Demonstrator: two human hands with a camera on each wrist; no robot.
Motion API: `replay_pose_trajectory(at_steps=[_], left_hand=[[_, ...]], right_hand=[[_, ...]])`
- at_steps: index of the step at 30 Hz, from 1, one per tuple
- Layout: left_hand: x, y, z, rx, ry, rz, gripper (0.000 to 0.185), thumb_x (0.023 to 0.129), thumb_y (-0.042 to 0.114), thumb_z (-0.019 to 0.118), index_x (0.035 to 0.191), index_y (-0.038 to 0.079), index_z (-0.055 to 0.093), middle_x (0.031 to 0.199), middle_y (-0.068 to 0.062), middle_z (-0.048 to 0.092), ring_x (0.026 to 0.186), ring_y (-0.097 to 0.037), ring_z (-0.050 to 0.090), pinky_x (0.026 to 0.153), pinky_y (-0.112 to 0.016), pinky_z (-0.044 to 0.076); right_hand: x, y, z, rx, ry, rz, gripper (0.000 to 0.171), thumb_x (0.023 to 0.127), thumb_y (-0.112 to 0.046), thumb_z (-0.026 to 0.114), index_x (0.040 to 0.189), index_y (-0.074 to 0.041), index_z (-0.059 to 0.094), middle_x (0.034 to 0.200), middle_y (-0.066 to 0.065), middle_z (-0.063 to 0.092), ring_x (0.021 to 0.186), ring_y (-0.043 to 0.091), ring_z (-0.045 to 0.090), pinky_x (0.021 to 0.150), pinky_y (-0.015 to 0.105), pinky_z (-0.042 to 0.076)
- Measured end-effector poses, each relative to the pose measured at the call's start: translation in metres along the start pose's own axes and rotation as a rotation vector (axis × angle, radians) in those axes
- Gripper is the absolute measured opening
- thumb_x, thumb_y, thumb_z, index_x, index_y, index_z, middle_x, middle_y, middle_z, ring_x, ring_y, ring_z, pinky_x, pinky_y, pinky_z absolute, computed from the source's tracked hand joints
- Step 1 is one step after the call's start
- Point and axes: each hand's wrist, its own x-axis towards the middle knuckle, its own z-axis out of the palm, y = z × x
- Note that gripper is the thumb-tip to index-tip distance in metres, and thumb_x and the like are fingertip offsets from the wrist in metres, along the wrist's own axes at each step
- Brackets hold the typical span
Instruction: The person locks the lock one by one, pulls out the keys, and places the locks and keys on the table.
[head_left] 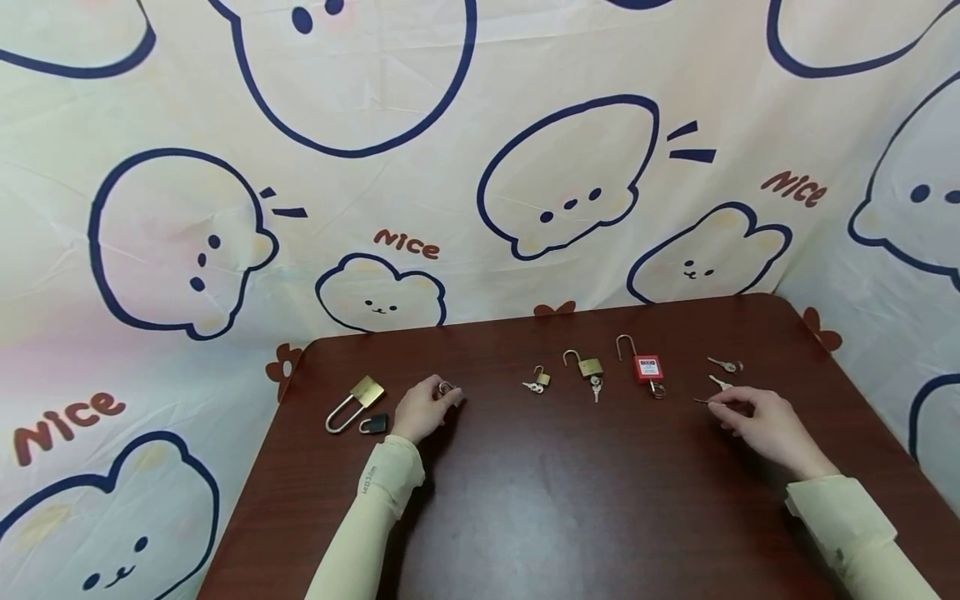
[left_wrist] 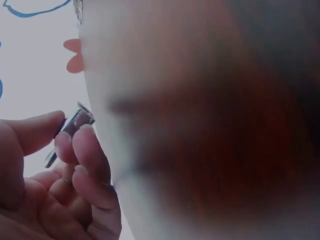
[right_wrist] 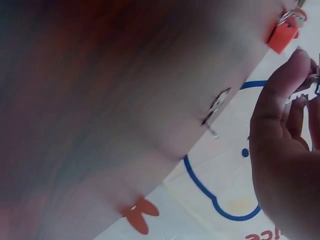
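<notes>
Left hand: the left hand pinches a small padlock at the table's left.
Right hand: the right hand pinches a key.
Progress: key and padlock are well apart; insertion looks not yet done.
Done already: three padlocks carry keys.

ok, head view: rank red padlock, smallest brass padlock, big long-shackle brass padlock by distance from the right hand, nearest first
From the right hand:
1. red padlock, just up-left of it.
2. smallest brass padlock, mid-table.
3. big long-shackle brass padlock, far left, beyond the left hand.
</notes>
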Motion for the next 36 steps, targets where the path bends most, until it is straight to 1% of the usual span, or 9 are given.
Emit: replay_pose_trajectory(at_steps=[4, 9, 14, 16, 20, 25, 27, 32, 36], left_hand=[[0.003, -0.003, -0.003, 0.021, -0.022, -0.033, 0.026, 0.102, 0.040, 0.065, 0.099, 0.014, 0.066, 0.077, -0.002, 0.062, 0.060, -0.015, 0.065, 0.062, -0.032, 0.047], [0.004, -0.003, -0.008, 0.079, -0.081, -0.067, 0.029, 0.104, 0.042, 0.062, 0.103, 0.013, 0.064, 0.081, -0.003, 0.065, 0.061, -0.015, 0.066, 0.063, -0.031, 0.045], [0.003, -0.002, -0.016, 0.184, -0.065, -0.094, 0.030, 0.104, 0.043, 0.061, 0.104, 0.013, 0.060, 0.078, -0.003, 0.064, 0.058, -0.014, 0.065, 0.066, -0.034, 0.042], [0.002, -0.001, -0.016, 0.201, -0.063, -0.097, 0.031, 0.104, 0.043, 0.061, 0.106, 0.013, 0.059, 0.078, -0.003, 0.064, 0.057, -0.015, 0.064, 0.067, -0.034, 0.042], [0.003, 0.002, -0.013, 0.191, -0.081, -0.094, 0.032, 0.104, 0.044, 0.060, 0.113, 0.014, 0.058, 0.081, -0.002, 0.065, 0.057, -0.015, 0.064, 0.067, -0.034, 0.043], [0.003, 0.004, -0.010, 0.164, -0.066, -0.126, 0.032, 0.104, 0.041, 0.062, 0.119, 0.013, 0.057, 0.082, -0.002, 0.067, 0.059, -0.016, 0.065, 0.068, -0.035, 0.044], [0.003, 0.005, -0.010, 0.152, -0.062, -0.135, 0.035, 0.104, 0.041, 0.062, 0.124, 0.012, 0.055, 0.083, -0.003, 0.068, 0.059, -0.016, 0.065, 0.069, -0.036, 0.045], [0.004, 0.003, -0.010, 0.138, -0.065, -0.146, 0.043, 0.104, 0.042, 0.062, 0.132, 0.012, 0.051, 0.088, -0.004, 0.068, 0.059, -0.016, 0.066, 0.066, -0.035, 0.047], [0.004, 0.002, -0.010, 0.138, -0.066, -0.143, 0.043, 0.104, 0.042, 0.062, 0.132, 0.012, 0.051, 0.091, -0.004, 0.067, 0.059, -0.017, 0.065, 0.064, -0.034, 0.046]], right_hand=[[0.000, 0.007, -0.003, -0.024, 0.027, -0.003, 0.029, 0.102, -0.028, 0.068, 0.113, -0.002, 0.073, 0.084, 0.004, 0.072, 0.070, 0.010, 0.062, 0.059, 0.027, 0.051], [0.002, 0.012, -0.004, -0.054, 0.011, 0.024, 0.024, 0.101, -0.025, 0.069, 0.108, -0.001, 0.070, 0.084, 0.004, 0.071, 0.069, 0.012, 0.060, 0.060, 0.029, 0.047], [0.007, 0.014, -0.002, -0.059, -0.033, 0.034, 0.020, 0.100, -0.024, 0.069, 0.105, -0.005, 0.071, 0.085, 0.004, 0.069, 0.072, 0.017, 0.057, 0.064, 0.033, 0.045], [0.007, 0.016, -0.003, -0.070, -0.035, 0.030, 0.019, 0.099, -0.025, 0.070, 0.103, -0.006, 0.072, 0.085, 0.003, 0.069, 0.073, 0.017, 0.056, 0.065, 0.033, 0.044], [0.006, 0.020, -0.006, -0.105, -0.017, 0.038, 0.015, 0.097, -0.022, 0.073, 0.100, -0.008, 0.074, 0.087, 0.005, 0.069, 0.075, 0.018, 0.056, 0.066, 0.033, 0.043], [0.006, 0.021, -0.009, -0.133, 0.008, 0.050, 0.015, 0.095, -0.023, 0.075, 0.100, -0.009, 0.076, 0.099, 0.017, 0.072, 0.082, 0.027, 0.059, 0.070, 0.038, 0.043], [0.006, 0.021, -0.009, -0.142, 0.014, 0.053, 0.017, 0.094, -0.024, 0.076, 0.099, -0.008, 0.076, 0.102, 0.020, 0.072, 0.084, 0.029, 0.060, 0.071, 0.039, 0.043], [0.006, 0.021, -0.009, -0.143, 0.027, 0.053, 0.015, 0.092, -0.021, 0.078, 0.098, -0.007, 0.076, 0.095, 0.014, 0.073, 0.082, 0.026, 0.060, 0.070, 0.038, 0.042], [0.006, 0.023, -0.007, -0.143, 0.039, 0.052, 0.015, 0.090, -0.020, 0.078, 0.098, -0.007, 0.076, 0.089, 0.010, 0.072, 0.078, 0.022, 0.059, 0.069, 0.035, 0.042]])
